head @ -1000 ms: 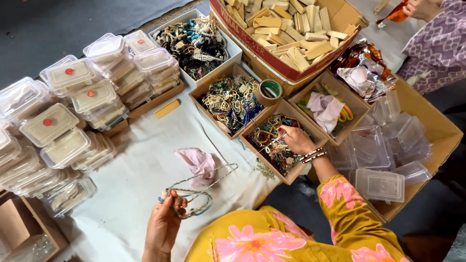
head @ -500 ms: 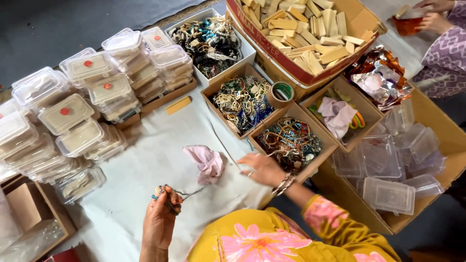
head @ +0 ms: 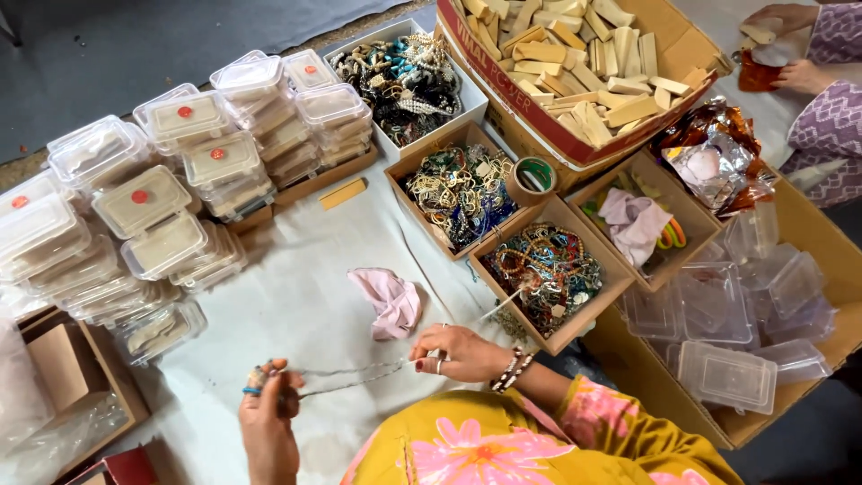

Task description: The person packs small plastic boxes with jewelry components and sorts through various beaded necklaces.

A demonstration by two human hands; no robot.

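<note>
Covering most of the view, a pale cloth-covered surface (head: pixel 296 296) carries everything, and places here are told from the pink fabric pouch (head: pixel 388 301) lying near its middle. Up and right of the pouch sits a big cardboard box of wooden blocks (head: pixel 575 67), with smaller cardboard boxes of tangled jewellery (head: pixel 543 278) between it and the pouch. Left of the pouch rise stacks of clear lidded plastic boxes (head: pixel 162 207); far right of it, loose empty plastic containers (head: pixel 727 305) fill another carton. Just below the pouch, a thin chain necklace (head: pixel 350 377) stretches between the two hands. The right hand (head: pixel 453 352) pinches one end, fingers closed on it; the left hand (head: pixel 268 404) grips the other end, lower and left of the pouch.
</note>
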